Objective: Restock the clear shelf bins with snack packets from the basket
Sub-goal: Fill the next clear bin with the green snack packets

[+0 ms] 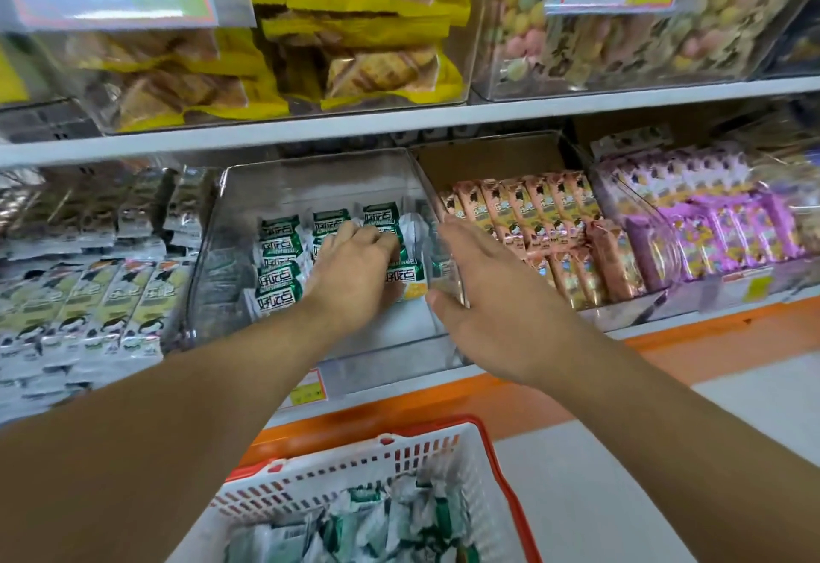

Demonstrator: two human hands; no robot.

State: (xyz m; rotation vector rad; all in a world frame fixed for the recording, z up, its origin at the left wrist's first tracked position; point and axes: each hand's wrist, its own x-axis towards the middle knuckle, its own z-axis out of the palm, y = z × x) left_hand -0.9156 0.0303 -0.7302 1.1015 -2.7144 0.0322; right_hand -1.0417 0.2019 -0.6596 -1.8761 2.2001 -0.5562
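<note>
Head view, only one on offer. Left hand [355,269] down inside the clear bin [310,189], fingers curled over the green-and-white snack packets [279,252], looks like pressing or gripping the ones at the right end of the rows; hard to say which exactly, knuckles hide the fingertips. Right hand [483,296] spread flat, fingers straight, holding nothing, parked against the bin's right wall, thumb on the bin side, fingers toward the pink packets [532,225] next door. Probably steadying the wall, just a guess though.

Key bit for the next move: packets in the bin stand in rows running front to back, long axis across the bin, printed faces up and toward the camera. Gap left at the front of the bin, nearer the body. Fresh stock sits in the white basket [443,442] with the red rim, straight below and between both forearms, well apart from the bin. Same green-and-white wrappers jumbled in there, no clear orientation. Neither hand obviously closer to the basket, but right one free, so likeliest to drop back for the next grab while the left tidies.
</note>
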